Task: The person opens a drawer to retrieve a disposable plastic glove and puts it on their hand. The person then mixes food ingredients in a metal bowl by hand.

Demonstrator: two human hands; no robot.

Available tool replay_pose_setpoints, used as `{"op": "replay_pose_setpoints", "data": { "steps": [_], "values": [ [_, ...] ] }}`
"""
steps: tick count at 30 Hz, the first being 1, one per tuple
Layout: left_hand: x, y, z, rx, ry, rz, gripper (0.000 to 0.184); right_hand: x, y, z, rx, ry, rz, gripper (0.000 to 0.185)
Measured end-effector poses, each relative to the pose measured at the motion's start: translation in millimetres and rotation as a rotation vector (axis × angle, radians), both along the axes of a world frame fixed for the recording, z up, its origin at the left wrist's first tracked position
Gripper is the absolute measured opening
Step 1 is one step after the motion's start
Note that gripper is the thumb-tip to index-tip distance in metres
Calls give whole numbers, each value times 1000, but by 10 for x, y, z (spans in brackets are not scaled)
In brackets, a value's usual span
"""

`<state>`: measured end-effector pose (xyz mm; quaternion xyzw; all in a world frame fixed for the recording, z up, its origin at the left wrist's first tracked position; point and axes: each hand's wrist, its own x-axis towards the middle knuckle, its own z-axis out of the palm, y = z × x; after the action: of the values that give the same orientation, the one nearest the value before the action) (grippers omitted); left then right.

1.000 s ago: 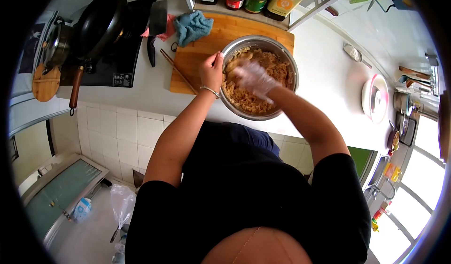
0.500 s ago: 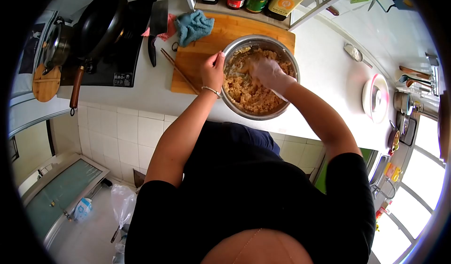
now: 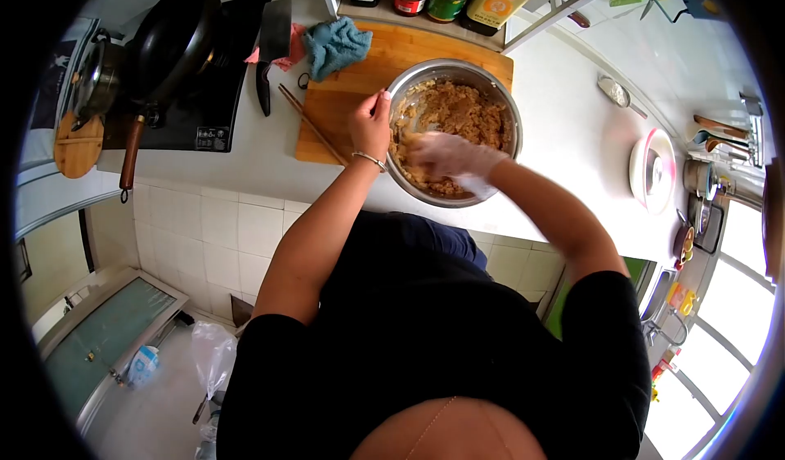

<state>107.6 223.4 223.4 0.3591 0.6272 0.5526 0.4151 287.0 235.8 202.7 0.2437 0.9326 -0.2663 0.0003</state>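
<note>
A steel bowl (image 3: 513, 137) stands on a wooden cutting board (image 3: 327, 100), with a brown minced mixture (image 3: 462, 112) inside. My left hand (image 3: 372, 125) grips the bowl's left rim between thumb and fingers. Inside the bowl, low in the mixture, is my right hand (image 3: 450, 157) in a clear plastic glove. It is blurred, and its fingertips are sunk in or hidden by the mixture. Chopsticks (image 3: 311, 123) lie on the board's left edge, beside my left hand.
A blue cloth (image 3: 337, 47) lies on the board's corner, near a cleaver (image 3: 275, 35). A black wok (image 3: 176, 39) sits on the stove at left. Bottles (image 3: 495, 2) stand behind the board. At right are a scoop (image 3: 615, 92) and a round basin (image 3: 652, 171).
My right hand has moved from the upper middle of the bowl down to its lower left, and the mixture has shifted shape. My left hand stays on the rim.
</note>
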Motion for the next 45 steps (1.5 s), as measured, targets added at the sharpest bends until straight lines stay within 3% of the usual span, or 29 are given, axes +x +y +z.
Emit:
{"op": "replay_pose_setpoints", "data": {
  "steps": [1,4,6,8,10,11,13,14,16,18,19,21,22,23,25,26,28,29,30,33,36,41,42,44,45],
  "values": [
    [-3,2,-64,22,-1,0,35,139,130,94,-175,-283,-4,31],
    [1,-42,7,-39,-62,-37,37,-158,181,964,229,-941,199,30],
    [8,-76,54,-53,-97,-18,38,-225,209,437,404,-477,-412,28],
    [2,-129,22,-76,-130,3,39,-539,139,449,152,-116,-551,17],
    [-26,-182,-79,-20,-53,67,39,-657,-31,651,155,-570,119,8],
    [-90,-228,-4,-93,-81,-19,39,-603,-79,617,158,-566,120,8],
    [-229,-260,27,-196,-167,-83,38,-436,-124,511,-2,-585,421,14],
    [-270,-279,69,-304,-257,-159,38,-472,-65,652,-3,-581,420,14],
    [-289,-303,124,-306,-265,-212,38,-469,194,901,409,-7,364,7],
    [-329,-294,138,-263,-207,-270,35,-416,534,475,319,-209,63,12],
    [-384,-312,47,-250,-176,-322,33,-361,592,712,223,-689,-84,26],
    [-418,-449,183,-336,-238,-320,32,161,584,512,595,-532,21,36],
    [-392,-543,248,-416,-301,-315,31,132,426,765,246,-529,-314,36],
    [-348,-668,282,-460,-333,-324,30,216,315,788,246,-538,-315,36],
    [-369,-785,291,-553,-357,-429,30,407,162,773,331,3,-318,29],
    [-419,-683,332,-560,-253,-499,29,404,172,824,323,-4,-323,29],
    [-526,-261,-25,-252,-91,-546,35,351,163,926,274,-114,-339,33],
    [-417,-32,-51,-129,-71,-447,37,283,149,966,60,-181,-495,26],
    [-289,131,-44,-2,-54,-344,39,243,99,969,67,-181,-498,26],
    [-129,297,-104,-102,106,-401,39,258,-42,879,281,70,-251,14],
    [-97,270,-72,32,168,-357,37,194,168,943,278,-66,-163,15],
    [-115,261,-28,11,144,-398,37,105,633,843,294,-80,-18,20],
    [-124,250,-14,-7,156,-394,37,136,613,827,293,-82,-22,20],
    [-110,244,9,-26,157,-389,38,263,561,828,153,-232,-265,20],
    [-99,240,9,-3,142,-364,38,413,534,569,58,-274,-377,24]
  ]
}}
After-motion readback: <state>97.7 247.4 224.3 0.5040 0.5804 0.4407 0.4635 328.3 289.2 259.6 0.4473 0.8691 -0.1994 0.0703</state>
